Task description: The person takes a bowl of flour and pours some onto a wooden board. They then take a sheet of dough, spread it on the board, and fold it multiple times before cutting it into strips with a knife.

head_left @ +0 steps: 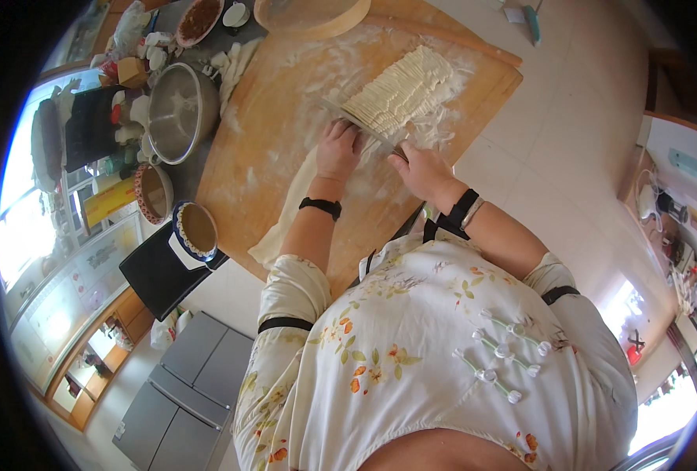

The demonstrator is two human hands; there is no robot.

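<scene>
My right hand (425,168) grips the handle of a kitchen knife (363,129), whose wide blade slants across a floured wooden board. Curled fingers of my left hand (338,151) press on a folded sheet of dough (295,206), close behind the blade; the fingertips are partly hidden. That dough runs back under my left forearm toward the board's near edge. Beyond the blade lies a row of thin cut noodles (405,88), side by side and dusted with flour. Loose flour and scraps lie around them.
The wooden board (246,165) fills the middle. A round wooden sieve (313,20) sits at its far edge. To the left stand a steel bowl (180,114), a patterned bowl (153,193) and a blue-rimmed pot (196,230). A black chair (160,271) is near the board.
</scene>
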